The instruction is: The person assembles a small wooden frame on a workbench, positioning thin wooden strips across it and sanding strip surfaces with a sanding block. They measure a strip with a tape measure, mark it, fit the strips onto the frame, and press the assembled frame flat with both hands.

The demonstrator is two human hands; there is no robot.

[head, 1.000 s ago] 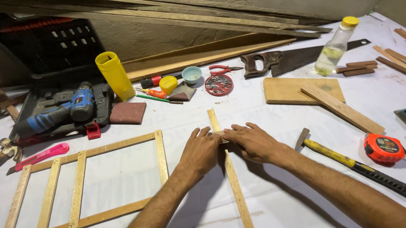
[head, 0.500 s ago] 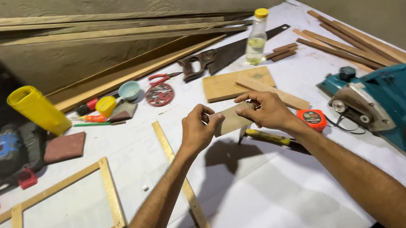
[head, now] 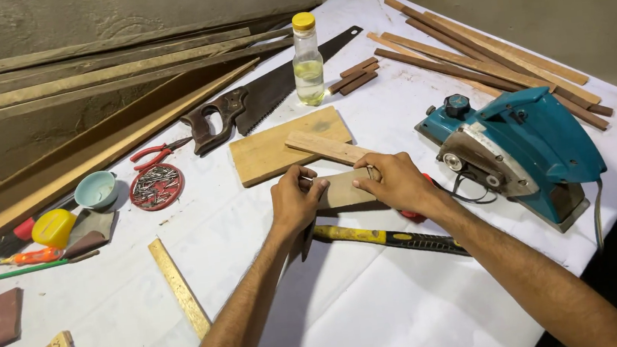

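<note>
Small wooden block (head: pixel 346 189) pinched between left hand (head: pixel 294 203) and right hand (head: pixel 394 182), lifted above hammer (head: pixel 386 238) for inspection, mid-worktop (head: pixel 382 310).

Bright, even light from above, slightly front. Soft shadows under the forearms and hands (head: pixel 348 192) fall on the white tabletop (head: pixel 381 302). Mild glare on the clear bottle (head: pixel 307 60). Focus sharp throughout, no motion blur. Slight wide-angle stretch at edges; bottom-right corner dark.
</note>
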